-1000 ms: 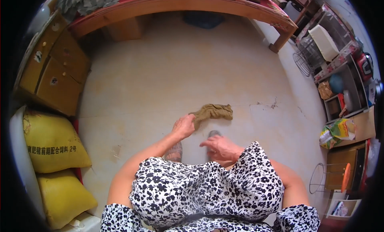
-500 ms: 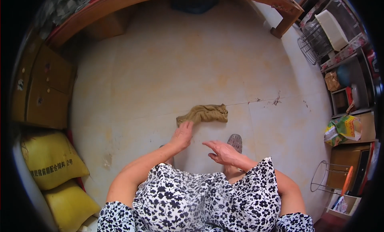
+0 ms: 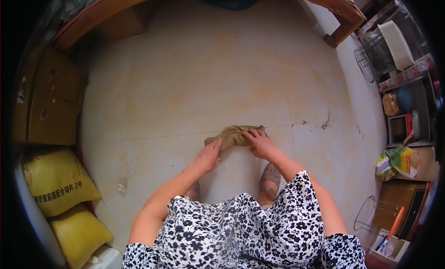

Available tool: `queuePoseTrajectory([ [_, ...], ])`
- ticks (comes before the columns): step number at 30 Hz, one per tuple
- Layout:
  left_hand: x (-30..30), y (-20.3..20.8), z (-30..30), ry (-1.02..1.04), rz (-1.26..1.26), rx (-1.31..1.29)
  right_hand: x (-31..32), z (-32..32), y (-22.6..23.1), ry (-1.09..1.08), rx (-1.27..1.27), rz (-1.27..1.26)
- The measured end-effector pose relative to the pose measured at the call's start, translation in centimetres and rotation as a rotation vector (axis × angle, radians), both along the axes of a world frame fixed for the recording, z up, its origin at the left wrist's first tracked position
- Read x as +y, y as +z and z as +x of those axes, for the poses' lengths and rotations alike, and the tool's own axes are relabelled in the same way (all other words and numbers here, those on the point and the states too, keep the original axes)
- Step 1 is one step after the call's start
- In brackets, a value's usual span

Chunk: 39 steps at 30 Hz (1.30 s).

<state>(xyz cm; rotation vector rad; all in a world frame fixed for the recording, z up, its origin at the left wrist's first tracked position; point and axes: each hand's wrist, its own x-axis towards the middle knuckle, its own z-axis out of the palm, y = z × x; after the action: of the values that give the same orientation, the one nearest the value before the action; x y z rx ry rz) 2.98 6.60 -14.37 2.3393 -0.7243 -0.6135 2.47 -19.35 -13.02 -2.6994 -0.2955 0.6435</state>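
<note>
A crumpled olive-brown cloth point(image 3: 234, 136) lies across the floor in front of my feet. My left hand point(image 3: 210, 155) rests on its left end, the fingers stretched forward. On the right end lies my right hand point(image 3: 261, 144), its fingers spread over the fabric. Neither hand is closed round the cloth; both fingertips touch it from above. Below the hands, a brown shoe with holes point(image 3: 270, 176) shows on my right foot, and the left foot is mostly hidden by my arm and clothes.
Yellow sacks point(image 3: 60, 181) and a wooden cabinet point(image 3: 55, 102) stand along the left. A wooden frame point(image 3: 345, 25) crosses the far side. Shelves, a wire rack point(image 3: 366, 65) and a colourful bag point(image 3: 398, 163) line the right. Dark debris point(image 3: 324, 123) lies on the tiled floor point(image 3: 199, 74).
My right hand has moved forward from above the floor and come down on the cloth's right end. My left hand stays at the left end. The right end of the cloth sits slightly lower.
</note>
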Motion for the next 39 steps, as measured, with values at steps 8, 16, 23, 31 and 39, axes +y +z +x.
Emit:
queuePoseTrajectory([
  [8, -2.9, 1.7, 1.7, -0.008, 0.242, -0.095, 1.4, -0.4, -0.9, 0.068, -0.161, -0.075],
  [16, -1.4, 0.5, 2.4, -0.118, 0.272, -0.135, 1.5, -0.1, -0.3, -0.005, 0.17, 0.071],
  [23, 0.8, 1.3, 7.1, 0.026, 0.178, -0.099, 1.6, 7.4, 1.0, 0.108, 0.116, 0.034],
  [31, 1.4, -0.5, 9.5, 0.092, 0.362, -0.291, 3.3, 10.1, -1.2, 0.112, -0.174, 0.034],
  [39, 1.6, 0.4, 2.6, -0.065, 0.274, -0.221, 3.1, 3.3, -1.4, 0.202, -0.171, 0.015],
])
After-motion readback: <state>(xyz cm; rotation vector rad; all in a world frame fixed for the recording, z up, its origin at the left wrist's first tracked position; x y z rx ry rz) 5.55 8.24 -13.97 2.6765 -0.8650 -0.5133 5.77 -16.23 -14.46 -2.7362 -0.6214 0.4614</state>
